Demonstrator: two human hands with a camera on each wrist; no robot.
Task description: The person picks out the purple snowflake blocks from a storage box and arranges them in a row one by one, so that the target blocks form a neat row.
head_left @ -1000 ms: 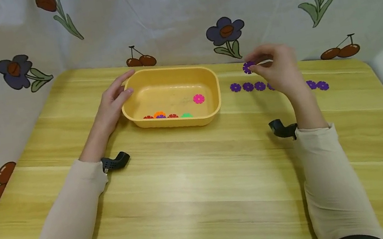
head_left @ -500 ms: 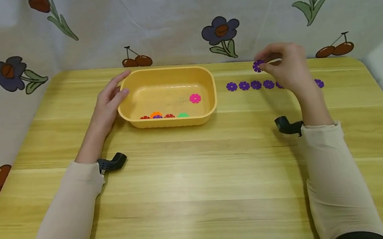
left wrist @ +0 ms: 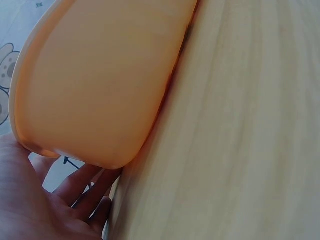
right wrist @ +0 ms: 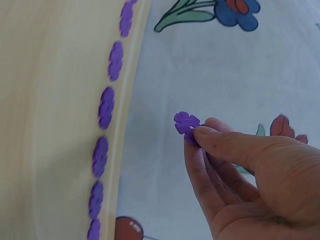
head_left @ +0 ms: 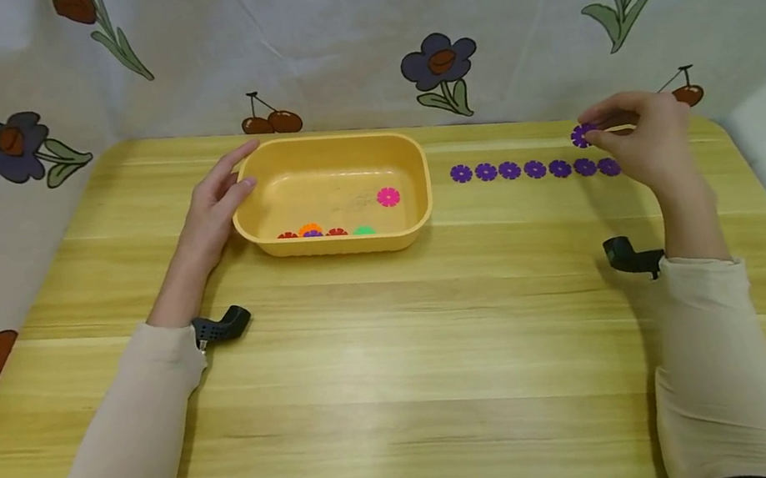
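My right hand [head_left: 655, 134] pinches a purple snowflake disc [head_left: 580, 136] between thumb and fingertips, just above and behind the right part of a row of matching purple discs [head_left: 534, 169]. In the right wrist view, this pinched disc [right wrist: 186, 121] is raised clear of the row, its edge partly covered by the thumb. At the left end of a yellow plastic basin [head_left: 339, 251], my left hand [head_left: 206, 209] holds the rim, thumb over the edge and the other fingers outside the wall. Those fingers [left wrist: 82, 187] show behind the basin in the left wrist view.
A pink disc [head_left: 388, 197] lies on the basin's floor. Along its near wall are an orange disc [head_left: 309, 228], a green disc [head_left: 364, 230] and a few more, partly hidden. The wooden table [head_left: 390, 373] ends at a patterned cloth [head_left: 335, 44] behind.
My right hand has moved right along the row with the purple disc, uncovering discs beneath it and now covering the row's right end. The left hand stays on the basin; the head view shifts slightly.
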